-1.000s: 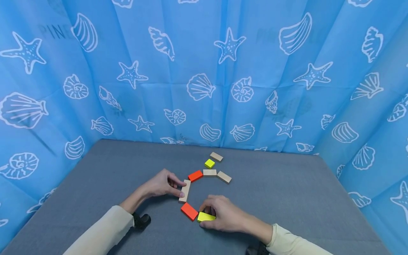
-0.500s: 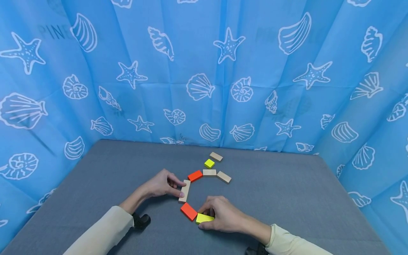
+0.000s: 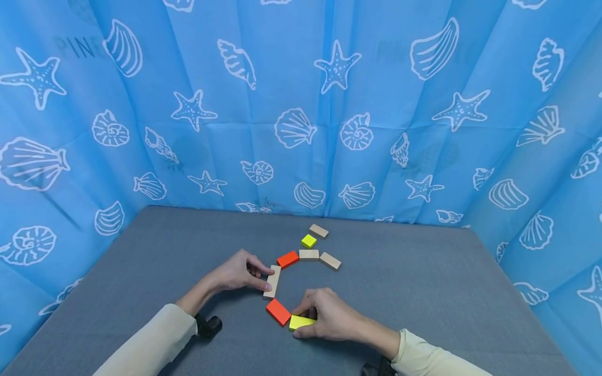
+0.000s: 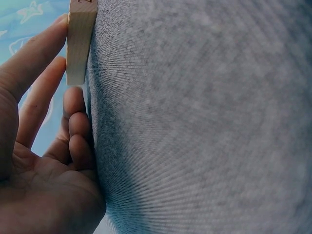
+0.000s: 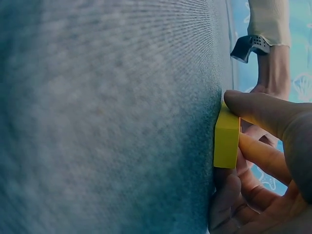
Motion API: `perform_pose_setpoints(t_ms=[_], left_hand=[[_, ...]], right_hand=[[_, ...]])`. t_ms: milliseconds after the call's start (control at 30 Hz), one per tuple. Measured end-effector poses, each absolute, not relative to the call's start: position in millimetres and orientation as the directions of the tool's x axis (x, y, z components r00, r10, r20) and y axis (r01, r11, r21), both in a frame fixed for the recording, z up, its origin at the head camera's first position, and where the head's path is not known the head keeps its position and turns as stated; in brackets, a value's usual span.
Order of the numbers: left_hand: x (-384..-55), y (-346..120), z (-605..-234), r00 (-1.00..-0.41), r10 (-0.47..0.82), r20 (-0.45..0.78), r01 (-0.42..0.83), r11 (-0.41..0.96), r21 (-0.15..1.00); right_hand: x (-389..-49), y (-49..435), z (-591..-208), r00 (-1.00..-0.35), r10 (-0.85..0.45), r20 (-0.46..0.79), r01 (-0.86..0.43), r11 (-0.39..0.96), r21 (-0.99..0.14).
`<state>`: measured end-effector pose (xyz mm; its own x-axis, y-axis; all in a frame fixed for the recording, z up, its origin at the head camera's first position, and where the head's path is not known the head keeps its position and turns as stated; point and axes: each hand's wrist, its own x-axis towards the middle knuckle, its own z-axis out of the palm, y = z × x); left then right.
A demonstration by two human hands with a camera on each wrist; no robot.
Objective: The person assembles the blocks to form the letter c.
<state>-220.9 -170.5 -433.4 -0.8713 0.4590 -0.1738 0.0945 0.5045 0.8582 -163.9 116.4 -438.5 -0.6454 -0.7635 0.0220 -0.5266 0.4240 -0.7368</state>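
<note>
A plain wooden block (image 3: 275, 279) lies flat on the left of a curved row. My left hand (image 3: 240, 271) rests its thumb and index fingertips on the block's upper face, the other fingers folded low by the cloth. At the near end of the curve, my right hand (image 3: 329, 315) pinches a yellow block (image 5: 226, 144) between thumb and fingers, down at the cloth. A red block (image 3: 278, 312) sits between these two, its corner right at the yellow one's end. Beyond the left hand's block, another red block (image 3: 288, 259) continues the curve.
Two plain blocks (image 3: 309, 255) extend the curve at the far side. Behind them lie a smaller yellow block (image 3: 309, 241) and a loose plain block (image 3: 319, 230). Grey cloth (image 3: 423, 292) covers the table; a blue shell-patterned curtain (image 3: 301, 156) hangs behind its back edge.
My right hand has shifted the yellow block slightly left, closer to the near red block's corner. The left hand and its block have stayed in place.
</note>
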Motion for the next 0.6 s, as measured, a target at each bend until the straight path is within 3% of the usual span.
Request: perform_pose_setpoints(t_ms=[267, 600], left_hand=[[-221.3, -171.0, -434.0, -0.870, 0.461, -0.173, 0.102, 0.512, 0.853], [-221.8, -170.9, -434.3, -0.872, 0.454, -0.182, 0.091, 0.516, 0.852]], right_hand=[[-184.4, 121.4, -480.9, -0.612, -0.787, 0.075, -0.566, 0.369, -0.737], [-192.7, 122.4, -493.3, -0.621, -0.784, 0.012, -0.497, 0.382, -0.779]])
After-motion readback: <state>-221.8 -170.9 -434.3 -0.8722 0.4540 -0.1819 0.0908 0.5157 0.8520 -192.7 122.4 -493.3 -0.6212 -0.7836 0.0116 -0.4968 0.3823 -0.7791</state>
